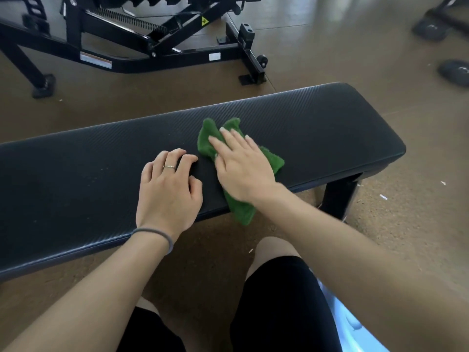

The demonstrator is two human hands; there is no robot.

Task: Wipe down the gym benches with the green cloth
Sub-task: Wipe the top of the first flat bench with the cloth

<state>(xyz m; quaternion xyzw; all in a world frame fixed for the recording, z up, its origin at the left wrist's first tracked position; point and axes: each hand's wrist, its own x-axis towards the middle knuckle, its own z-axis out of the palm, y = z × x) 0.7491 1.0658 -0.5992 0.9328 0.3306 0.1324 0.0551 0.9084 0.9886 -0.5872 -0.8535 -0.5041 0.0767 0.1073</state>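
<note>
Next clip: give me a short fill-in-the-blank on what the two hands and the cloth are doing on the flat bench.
1. The right hand presses flat on the ____ cloth.
2. The left hand rests on the bench pad and wears a ____ on one finger.
3. The cloth's near end hangs over the ____ edge of the pad.
4. Around the left wrist sits a grey ____.

Missing words: green; ring; near; hair tie

My flat padded bench (317,128) is black with a fine diagonal weave. On it lies the fluffy terry cloth (210,146) — bright green, unpatterned. Beyond the bench stands a black steel adjustable frame (142,54) carrying a yellow warning sticker (204,21) — and the speckled cork-like floor (380,59) around it is brown.
</note>
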